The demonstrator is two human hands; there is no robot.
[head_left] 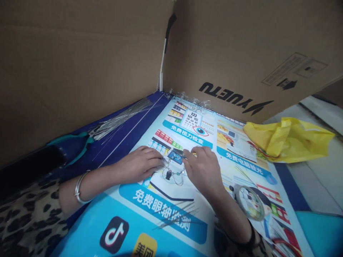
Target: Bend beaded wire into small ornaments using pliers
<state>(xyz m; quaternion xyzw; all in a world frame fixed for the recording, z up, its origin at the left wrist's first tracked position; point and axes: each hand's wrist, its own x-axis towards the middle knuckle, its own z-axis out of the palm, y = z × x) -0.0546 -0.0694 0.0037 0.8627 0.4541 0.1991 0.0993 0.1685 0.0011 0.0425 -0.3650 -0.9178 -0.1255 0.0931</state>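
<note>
Thin silvery wire bent into loops with small beads (178, 174) hangs between my two hands, low over a printed poster (166, 246). My left hand (142, 163) pinches its left side between thumb and fingers. From the right, my right hand (205, 171) has its fingers closed on the wire at the upper right. The exact grip points are partly hidden by the fingers. Below the hands, several loose straight wires (178, 216) lie across the poster. A round clear dish (249, 202) with small contents I cannot make out sits beside my right forearm.
Cardboard walls (80, 46) rise at the left and back. Teal-handled pliers (83, 144) and a wire bundle (123, 119) lie at the left, near a dark flat object (32, 167). Beaded wire pieces (193, 101) sit at the back. A yellow bag (292, 139) lies right.
</note>
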